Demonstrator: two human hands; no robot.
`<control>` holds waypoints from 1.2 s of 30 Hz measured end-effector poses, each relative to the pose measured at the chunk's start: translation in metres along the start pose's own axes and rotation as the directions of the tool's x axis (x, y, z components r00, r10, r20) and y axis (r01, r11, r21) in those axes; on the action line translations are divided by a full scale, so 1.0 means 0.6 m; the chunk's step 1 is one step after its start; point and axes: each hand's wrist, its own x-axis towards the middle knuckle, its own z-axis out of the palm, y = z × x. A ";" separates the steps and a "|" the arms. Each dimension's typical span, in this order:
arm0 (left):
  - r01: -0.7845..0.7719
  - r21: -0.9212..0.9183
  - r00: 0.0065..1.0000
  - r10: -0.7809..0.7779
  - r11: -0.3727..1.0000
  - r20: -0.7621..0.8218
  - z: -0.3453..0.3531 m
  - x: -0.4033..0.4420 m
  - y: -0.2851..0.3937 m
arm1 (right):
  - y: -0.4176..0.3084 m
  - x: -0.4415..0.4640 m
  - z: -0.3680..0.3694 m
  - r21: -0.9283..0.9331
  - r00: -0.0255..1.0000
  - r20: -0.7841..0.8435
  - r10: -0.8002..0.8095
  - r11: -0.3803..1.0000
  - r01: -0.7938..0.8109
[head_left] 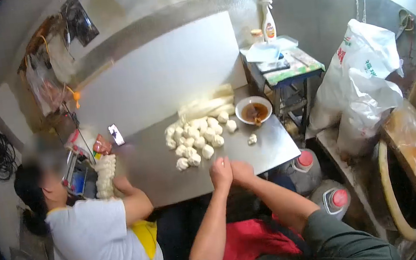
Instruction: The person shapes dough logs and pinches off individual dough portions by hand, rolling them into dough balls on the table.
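Observation:
My left hand (220, 174) and my right hand (242, 172) are together over the front edge of the metal table (161, 173). Both have their fingers curled in, and whatever is between them is hidden. Just beyond them lies a heap of white dough balls (199, 142), with long strips of dough (208, 108) behind it. A small lump of dough (252, 139) sits alone to the right. Near the table's right end stands a white bowl (241, 117) of brown liquid, with something resting in it.
On my left sits a co-worker (96, 239), one arm by a row of dough pieces (106, 176). A phone (115, 134) lies on the table. To the right are large white sacks (365, 83), red-capped jugs (305, 170) and a small stand (289, 69) with a spray bottle (268, 24).

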 end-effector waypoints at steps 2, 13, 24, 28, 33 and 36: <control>-0.057 0.046 0.990 0.051 0.997 0.129 -0.003 0.006 -0.027 | 0.023 0.014 0.041 0.016 0.988 -0.080 -0.132 0.991 0.134; -0.256 0.078 0.963 0.261 0.964 -0.062 -0.088 0.070 0.017 | 0.063 -0.012 -0.021 -0.248 0.995 -0.092 -0.023 0.969 0.000; 0.568 -0.478 0.780 -0.252 0.670 0.573 0.016 -0.006 -0.079 | 0.034 -0.038 0.002 0.107 0.937 -0.134 -0.323 0.935 0.337; 0.178 -0.288 0.924 -0.060 0.941 0.377 -0.003 -0.035 -0.023 | 0.091 0.003 0.069 0.567 0.954 -0.093 -0.286 0.772 0.287; 0.102 -0.330 0.979 -0.035 0.938 0.202 0.040 -0.031 0.005 | 0.039 -0.050 -0.004 0.392 0.987 -0.145 -0.068 0.912 0.120; 0.134 -0.291 0.942 -0.030 0.947 0.335 0.055 0.011 -0.013 | 0.045 -0.061 -0.024 0.404 0.992 -0.125 -0.018 0.912 0.067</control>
